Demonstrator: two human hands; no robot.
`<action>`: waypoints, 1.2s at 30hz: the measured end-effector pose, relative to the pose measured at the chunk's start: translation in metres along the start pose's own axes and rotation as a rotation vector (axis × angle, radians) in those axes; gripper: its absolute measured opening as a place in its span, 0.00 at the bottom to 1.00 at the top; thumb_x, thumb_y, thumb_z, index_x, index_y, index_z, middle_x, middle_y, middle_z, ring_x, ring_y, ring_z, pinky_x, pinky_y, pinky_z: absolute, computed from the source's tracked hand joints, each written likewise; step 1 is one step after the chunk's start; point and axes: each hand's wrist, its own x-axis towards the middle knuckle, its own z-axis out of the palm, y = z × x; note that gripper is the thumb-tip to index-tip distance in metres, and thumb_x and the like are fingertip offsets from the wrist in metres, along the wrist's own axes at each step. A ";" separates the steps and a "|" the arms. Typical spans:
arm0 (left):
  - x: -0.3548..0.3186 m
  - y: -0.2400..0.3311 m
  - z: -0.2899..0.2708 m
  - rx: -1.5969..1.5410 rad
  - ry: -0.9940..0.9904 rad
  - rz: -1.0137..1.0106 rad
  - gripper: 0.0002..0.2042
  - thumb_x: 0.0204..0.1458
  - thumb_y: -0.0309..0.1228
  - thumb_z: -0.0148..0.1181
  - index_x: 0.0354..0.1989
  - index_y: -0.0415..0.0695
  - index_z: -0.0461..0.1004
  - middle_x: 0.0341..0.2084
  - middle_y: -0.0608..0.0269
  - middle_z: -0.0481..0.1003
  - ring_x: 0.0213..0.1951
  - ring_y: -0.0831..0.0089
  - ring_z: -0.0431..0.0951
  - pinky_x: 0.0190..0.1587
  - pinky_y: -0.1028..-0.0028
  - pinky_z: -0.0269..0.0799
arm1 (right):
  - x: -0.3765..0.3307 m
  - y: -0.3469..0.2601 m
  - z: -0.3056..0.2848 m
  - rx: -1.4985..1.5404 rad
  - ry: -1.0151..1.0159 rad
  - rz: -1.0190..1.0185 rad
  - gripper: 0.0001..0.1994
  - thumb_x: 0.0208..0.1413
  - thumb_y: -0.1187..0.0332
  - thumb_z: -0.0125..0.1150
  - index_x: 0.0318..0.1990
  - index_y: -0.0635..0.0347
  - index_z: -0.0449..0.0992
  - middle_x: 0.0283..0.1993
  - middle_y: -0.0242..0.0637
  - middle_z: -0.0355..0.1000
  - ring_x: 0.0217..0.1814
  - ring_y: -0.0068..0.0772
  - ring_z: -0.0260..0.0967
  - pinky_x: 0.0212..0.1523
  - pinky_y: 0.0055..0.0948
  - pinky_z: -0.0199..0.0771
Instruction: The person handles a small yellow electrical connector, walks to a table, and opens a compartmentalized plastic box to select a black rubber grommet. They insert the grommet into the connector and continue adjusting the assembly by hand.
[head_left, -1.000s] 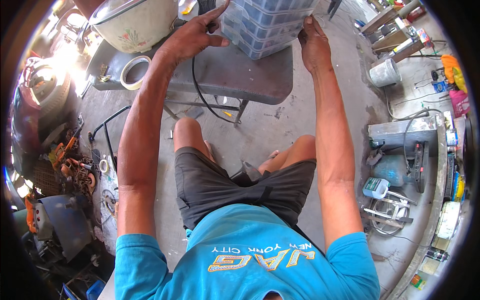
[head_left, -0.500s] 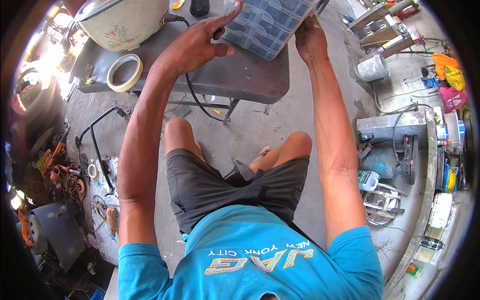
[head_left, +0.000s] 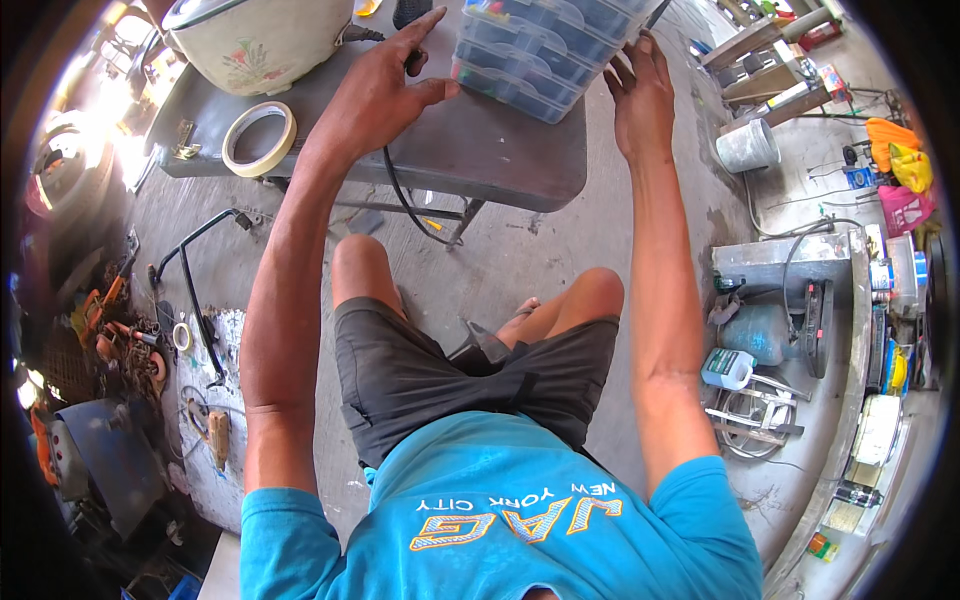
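A clear blue-tinted plastic organizer with stacked drawers (head_left: 535, 60) stands at the far edge of the view, on the dark grey table (head_left: 480, 165). Small coloured pieces show through its upper left part. My left hand (head_left: 385, 90) hovers beside its left side, index finger and thumb stretched apart, with nothing in it. At the opposite side my right hand (head_left: 645, 105) has its fingers spread close to the organizer's right edge; whether the fingertips touch it I cannot tell.
On the table sit a roll of masking tape (head_left: 259, 139), a cream flowered appliance (head_left: 255, 50) and a black cable (head_left: 400, 190). A grey bucket (head_left: 748, 146) and a blue tank (head_left: 755, 330) lie to the right. A black metal frame (head_left: 190, 280) is at the left.
My left hand has drawn slightly left, away from the organizer. The right hand's fingers have come off the organizer's side and spread, showing more plainly.
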 end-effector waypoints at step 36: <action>-0.007 0.005 0.051 -0.015 -0.021 0.315 0.39 0.51 0.26 0.67 0.74 0.42 0.59 0.44 0.46 0.76 0.46 0.51 0.76 0.54 0.60 0.72 | -0.003 0.023 0.005 0.032 -0.154 0.015 0.28 0.72 0.53 0.55 0.71 0.61 0.64 0.67 0.40 0.70 0.67 0.36 0.67 0.67 0.39 0.65</action>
